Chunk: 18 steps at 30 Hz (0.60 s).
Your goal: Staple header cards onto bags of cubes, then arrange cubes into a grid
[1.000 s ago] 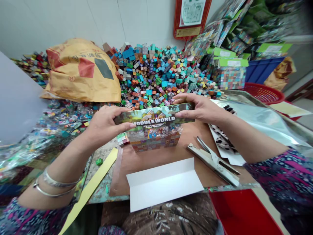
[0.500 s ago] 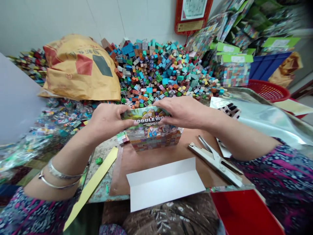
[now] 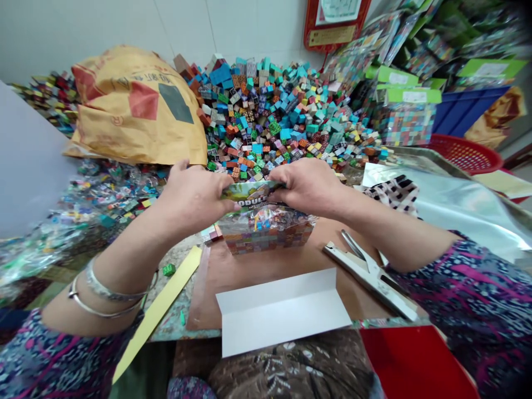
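Beyond a folded white card (image 3: 282, 313), a clear bag (image 3: 268, 237) stands on the brown mat (image 3: 257, 270), its shiny, crinkled plastic packed with orange, grey and purple blocks. Left hand (image 3: 199, 194) and right hand (image 3: 310, 185) both pinch its green printed header (image 3: 250, 194), partly covering white lettering. Loose blocks (image 3: 266, 119) heap behind.

Facing me: pale, smooth wall (image 3: 257, 27), thin dark seams (image 3: 210, 25) | red-framed rectangular plaque (image 3: 332, 36), upper right | mottled, worn desk (image 3: 174, 327) below | soft light
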Available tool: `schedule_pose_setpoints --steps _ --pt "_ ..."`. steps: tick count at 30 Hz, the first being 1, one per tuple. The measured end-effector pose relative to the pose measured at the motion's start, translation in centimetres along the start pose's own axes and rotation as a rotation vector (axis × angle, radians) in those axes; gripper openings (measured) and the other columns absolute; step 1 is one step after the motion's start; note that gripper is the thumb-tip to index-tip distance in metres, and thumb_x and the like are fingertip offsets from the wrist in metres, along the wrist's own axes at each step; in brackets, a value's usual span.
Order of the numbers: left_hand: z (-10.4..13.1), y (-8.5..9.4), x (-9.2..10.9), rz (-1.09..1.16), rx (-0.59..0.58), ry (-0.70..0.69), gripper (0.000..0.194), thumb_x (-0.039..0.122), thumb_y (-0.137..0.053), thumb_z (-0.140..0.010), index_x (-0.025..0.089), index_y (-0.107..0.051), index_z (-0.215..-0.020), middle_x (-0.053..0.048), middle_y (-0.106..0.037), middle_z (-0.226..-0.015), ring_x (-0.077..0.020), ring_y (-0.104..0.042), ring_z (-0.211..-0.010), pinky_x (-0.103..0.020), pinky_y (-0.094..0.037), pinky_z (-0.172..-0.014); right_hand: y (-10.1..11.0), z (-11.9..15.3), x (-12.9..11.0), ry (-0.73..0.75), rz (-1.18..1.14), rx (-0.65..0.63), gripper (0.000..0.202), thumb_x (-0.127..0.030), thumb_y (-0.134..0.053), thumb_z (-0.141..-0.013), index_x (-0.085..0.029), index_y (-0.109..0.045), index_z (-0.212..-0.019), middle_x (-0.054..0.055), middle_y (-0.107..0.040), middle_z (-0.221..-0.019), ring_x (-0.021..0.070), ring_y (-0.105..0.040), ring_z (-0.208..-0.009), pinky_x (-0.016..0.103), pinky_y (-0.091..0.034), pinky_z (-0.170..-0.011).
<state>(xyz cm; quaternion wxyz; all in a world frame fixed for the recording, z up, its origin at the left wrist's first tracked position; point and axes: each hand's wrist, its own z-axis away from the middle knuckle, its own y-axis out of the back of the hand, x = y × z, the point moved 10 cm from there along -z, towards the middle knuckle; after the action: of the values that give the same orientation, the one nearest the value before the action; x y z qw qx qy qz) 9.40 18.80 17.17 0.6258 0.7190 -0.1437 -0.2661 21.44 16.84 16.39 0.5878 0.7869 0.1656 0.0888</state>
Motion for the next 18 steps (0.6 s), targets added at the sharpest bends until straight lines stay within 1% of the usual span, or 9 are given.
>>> schedule_pose_setpoints --steps 3,5,7,9,10,12,14,16,18 --pt "-0.5 -0.4 0.4 0.032 -0.056 -0.006 0.03 0.05 -0.059 -0.077 0.021 -0.065 -0.076 -0.003 -0.058 -0.064 -0.0248 -0.058 -0.07 -0.034 -0.034 -0.068 0.4 0.0 -0.4 0.021 0.027 -0.026 0.015 -0.038 -0.061 -0.083 -0.024 -0.067 -0.081 0.002 -0.066 -0.076 0.0181 -0.056 -0.069 0.029 -0.018 -0.053" --pt "-0.7 -0.6 0.0 0.106 -0.077 0.027 0.03 0.05 -0.058 -0.077 0.021 -0.064 -0.073 -0.001 -0.055 -0.059 -0.0208 -0.054 -0.064 -0.031 -0.029 -0.06 0.7 0.5 0.0 0.043 -0.001 -0.074 0.017 -0.04 -0.06 -0.084 -0.024 -0.067 -0.086 0.002 -0.067 -0.077 0.0181 -0.056 -0.07 0.029 -0.02 -0.053" --pt "-0.8 -0.9 -0.6 0.194 -0.076 0.055 0.029 0.05 -0.059 -0.076 0.022 -0.064 -0.071 0.001 -0.052 -0.055 -0.0175 -0.05 -0.06 -0.03 -0.026 -0.058 1.2 1.3 1.2 0.029 -0.071 -0.101 0.022 -0.043 -0.064 -0.082 -0.026 -0.068 -0.095 0.001 -0.068 -0.082 0.0186 -0.058 -0.073 0.028 -0.026 -0.055" --pt "-0.9 -1.0 -1.1 0.268 -0.065 0.066 0.029 0.051 -0.061 -0.073 0.022 -0.064 -0.069 0.003 -0.049 -0.052 -0.015 -0.047 -0.057 -0.029 -0.025 -0.057 1.6 2.4 3.0 -0.018 -0.18 -0.111 0.031 -0.047 -0.07 -0.077 -0.027 -0.068 -0.101 0.001 -0.07 -0.086 0.0196 -0.059 -0.076 0.028 -0.032 -0.059" --pt "-1.0 -1.1 -1.2 0.293 -0.06 0.067 0.03 0.052 -0.062 -0.071 0.022 -0.063 -0.066 0.004 -0.046 -0.05 -0.0141 -0.045 -0.055 -0.029 -0.024 -0.056 1.6 3.0 3.9 -0.048 -0.246 -0.119 0.033 -0.048 -0.072 -0.075 -0.027 -0.069 -0.1 0.001 -0.07 -0.085 0.0199 -0.059 -0.075 0.029 -0.033 -0.06" --pt "-1.3 -1.3 -1.4 0.326 -0.06 0.072 0.033 0.052 -0.065 -0.067 0.021 -0.058 -0.059 0.004 -0.042 -0.049 -0.0128 -0.04 -0.053 -0.03 -0.023 -0.055 1.0 4.0 5.2 -0.103 -0.372 -0.137 0.028 -0.048 -0.072 -0.075 -0.025 -0.07 -0.091 0.0 -0.069 -0.079 0.0194 -0.058 -0.072 0.029 -0.035 -0.061" --pt "-1.7 -1.4 -1.5 0.371 -0.07 0.079 0.033 0.05 -0.066 -0.066 0.021 -0.055 -0.056 0.004 -0.04 -0.048 -0.0122 -0.038 -0.052 -0.03 -0.023 -0.054 0.6 4.5 5.7 -0.131 -0.42 -0.103 0.019 -0.043 -0.069 -0.078 -0.024 -0.07 -0.083 -0.001 -0.067 -0.073 0.0183 -0.058 -0.07 0.029 -0.035 -0.061" --pt "-2.0 -1.5 -1.6 0.423 -0.096 0.091 0.03 0.048 -0.066 -0.066 0.021 -0.058 -0.058 0.005 -0.042 -0.049 -0.0123 -0.038 -0.052 -0.029 -0.025 -0.055 0.6 4.5 5.6 -0.135 -0.355 -0.032 0.013 -0.035 -0.067 -0.08 -0.022 -0.069 -0.079 -0.001 -0.065 -0.07 0.0178 -0.058 -0.069 0.029 -0.034 -0.061" --pt "-2.0 -1.5 -1.6 0.433 -0.129 0.074 0.027 0.047 -0.065 -0.068 0.021 -0.061 -0.062 0.004 -0.045 -0.05 -0.0125 -0.04 -0.054 -0.029 -0.028 -0.056 0.7 4.4 5.3 -0.131 -0.257 0.021 0.011 -0.03 -0.065 -0.081 -0.021 -0.068 -0.075 0.0 -0.062 -0.067 0.0174 -0.058 -0.067 0.029 -0.031 -0.06"
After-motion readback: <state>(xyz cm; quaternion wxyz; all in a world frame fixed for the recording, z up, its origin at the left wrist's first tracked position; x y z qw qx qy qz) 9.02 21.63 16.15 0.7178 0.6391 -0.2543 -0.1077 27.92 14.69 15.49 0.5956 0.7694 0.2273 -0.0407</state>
